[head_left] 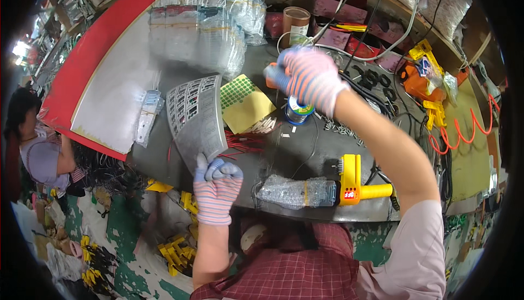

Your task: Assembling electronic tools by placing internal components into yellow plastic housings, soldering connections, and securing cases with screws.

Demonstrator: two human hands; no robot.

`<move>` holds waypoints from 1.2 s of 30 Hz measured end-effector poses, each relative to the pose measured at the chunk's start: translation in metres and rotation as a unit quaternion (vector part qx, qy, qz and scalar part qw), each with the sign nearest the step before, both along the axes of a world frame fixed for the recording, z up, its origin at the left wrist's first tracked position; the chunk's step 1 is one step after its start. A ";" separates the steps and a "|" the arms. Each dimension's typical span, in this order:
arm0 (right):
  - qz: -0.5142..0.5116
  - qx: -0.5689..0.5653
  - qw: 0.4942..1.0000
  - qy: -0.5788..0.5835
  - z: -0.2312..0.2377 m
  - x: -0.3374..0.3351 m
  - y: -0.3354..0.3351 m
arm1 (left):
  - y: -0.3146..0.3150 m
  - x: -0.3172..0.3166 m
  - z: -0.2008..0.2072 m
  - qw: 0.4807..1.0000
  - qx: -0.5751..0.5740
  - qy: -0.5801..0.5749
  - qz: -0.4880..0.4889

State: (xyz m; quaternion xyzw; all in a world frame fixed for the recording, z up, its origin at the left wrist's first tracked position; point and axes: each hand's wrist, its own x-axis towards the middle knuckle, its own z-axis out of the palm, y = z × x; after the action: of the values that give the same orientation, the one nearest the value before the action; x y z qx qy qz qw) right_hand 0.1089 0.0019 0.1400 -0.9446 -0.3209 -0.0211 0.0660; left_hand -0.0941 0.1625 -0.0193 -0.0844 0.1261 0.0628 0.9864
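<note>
My left hand [219,182], in a striped knit glove, pinches the lower corner of a grey sheet of printed labels [194,114]. The sheet bends upward over the dark table. My right hand [314,76], in a matching glove, is raised above the far middle and blurred by motion. Its fingers are curled, and an orange piece [271,75] shows at their left side; its kind is unclear. Just below that hand stands a spool of solder wire [299,110]. A yellow device with a handle and a lit display [350,182] lies near the front edge, beside a bubble-wrapped part [292,192].
A yellow sheet with green round stickers [243,103] lies beside red wires [243,143]. Stacked plastic-wrapped parts [191,38] fill the back left near a red board [93,54]. Screws [344,128], black rings [376,84] and a coiled red cord [458,136] sit right. Another person [46,152] is at far left.
</note>
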 end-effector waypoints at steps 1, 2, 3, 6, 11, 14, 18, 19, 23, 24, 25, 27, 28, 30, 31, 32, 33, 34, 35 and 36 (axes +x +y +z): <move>0.026 0.056 0.989 0.133 -0.011 -0.015 0.009 | -0.004 -0.006 -0.003 1.000 0.001 -0.024 0.013; 0.046 0.108 0.958 0.262 -0.026 -0.029 0.014 | -0.010 -0.011 -0.006 0.999 0.002 -0.048 0.021; 0.033 0.214 0.908 0.360 -0.051 -0.041 0.015 | -0.021 -0.008 -0.004 0.997 0.004 -0.072 0.003; 0.095 0.535 0.679 0.494 -0.093 -0.053 0.024 | -0.051 -0.012 -0.008 0.973 0.229 0.024 -0.019; 0.164 0.517 0.664 0.514 -0.039 -0.065 -0.005 | -0.018 -0.067 -0.045 0.727 0.683 0.071 -0.035; 0.165 0.519 0.658 0.520 -0.031 -0.060 -0.032 | 0.012 -0.060 -0.007 0.904 0.413 0.106 -0.017; 0.152 0.547 0.662 0.489 -0.040 -0.057 -0.046 | -0.020 -0.048 0.059 0.912 0.409 0.003 0.022; 0.134 0.552 0.667 0.482 -0.042 -0.051 -0.048 | -0.030 -0.044 0.062 0.869 0.489 0.038 0.071; -0.023 0.596 0.785 0.169 -0.059 -0.046 -0.034 | -0.030 -0.026 0.045 0.763 0.621 0.085 0.158; -0.059 0.604 0.779 0.157 -0.058 -0.057 -0.035 | -0.031 -0.019 0.043 0.716 0.665 0.092 0.189; 0.031 0.559 0.827 0.045 -0.061 -0.059 -0.036 | -0.036 -0.010 0.047 0.689 0.692 0.060 0.207; 0.184 0.449 0.872 -0.069 -0.050 -0.075 -0.033 | -0.046 0.002 0.051 0.670 0.705 0.051 0.228; 0.237 0.395 0.885 -0.074 -0.039 -0.088 -0.030 | -0.050 0.005 0.052 0.649 0.720 0.041 0.242; 0.263 0.400 0.873 -0.090 -0.051 -0.098 -0.015 | -0.047 0.007 0.040 0.583 0.764 0.065 0.269; 0.267 0.402 0.871 -0.091 -0.057 -0.098 -0.009 | -0.049 0.007 0.040 0.546 0.791 0.068 0.267; 0.267 0.403 0.871 -0.092 -0.061 -0.097 -0.006 | -0.050 0.007 0.040 0.508 0.817 0.071 0.264; 0.270 0.416 0.865 -0.071 -0.065 -0.096 -0.003 | -0.050 0.007 0.042 0.512 0.817 0.083 0.251; 0.274 0.428 0.860 -0.048 -0.070 -0.096 0.000 | -0.045 0.007 0.037 0.511 0.818 0.083 0.251; 0.284 0.446 0.847 -0.056 -0.073 -0.090 0.002 | -0.038 0.010 0.029 0.453 0.850 0.076 0.256; 0.281 0.447 0.847 -0.056 -0.073 -0.089 0.001 | -0.032 0.012 0.024 0.394 0.879 0.068 0.261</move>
State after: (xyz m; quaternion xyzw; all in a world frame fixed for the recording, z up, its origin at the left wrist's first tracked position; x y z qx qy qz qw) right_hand 0.0198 0.0026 0.0665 -0.6795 -0.5312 -0.1961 0.4665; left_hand -0.0821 0.1305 0.0048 0.8052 0.0399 0.3983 0.4375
